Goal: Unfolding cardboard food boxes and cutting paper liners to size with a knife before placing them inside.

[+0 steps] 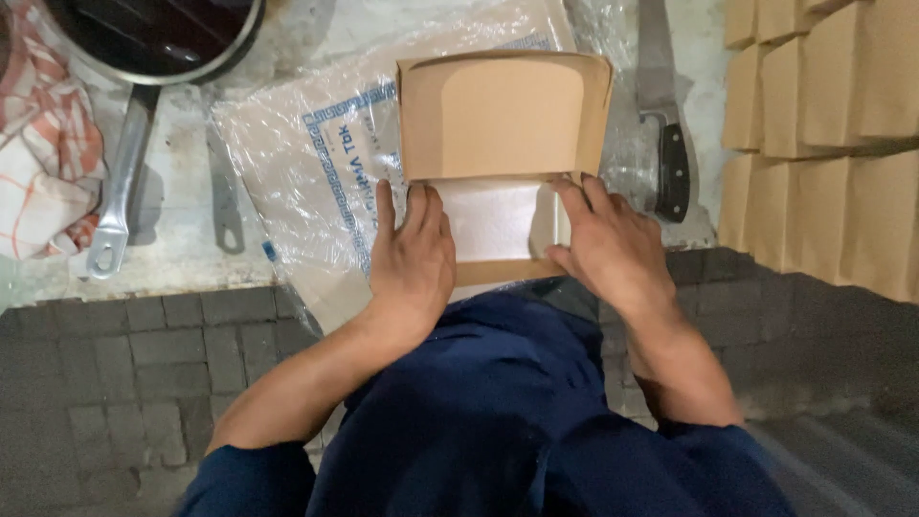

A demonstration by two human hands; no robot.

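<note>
Left hand (414, 258) and right hand (605, 244) pressing flat either side of brown cardboard box (503, 120), fingers spread

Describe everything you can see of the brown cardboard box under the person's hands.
The cardboard box is plain brown card, its flap raised towards the camera, with a white inner panel showing below. It lies on a clear plastic bag at the counter's edge. The left hand and right hand press on its near part.

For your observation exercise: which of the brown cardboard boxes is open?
The box between the left hand and right hand; the stacked boxes at right remain folded flat.
</note>
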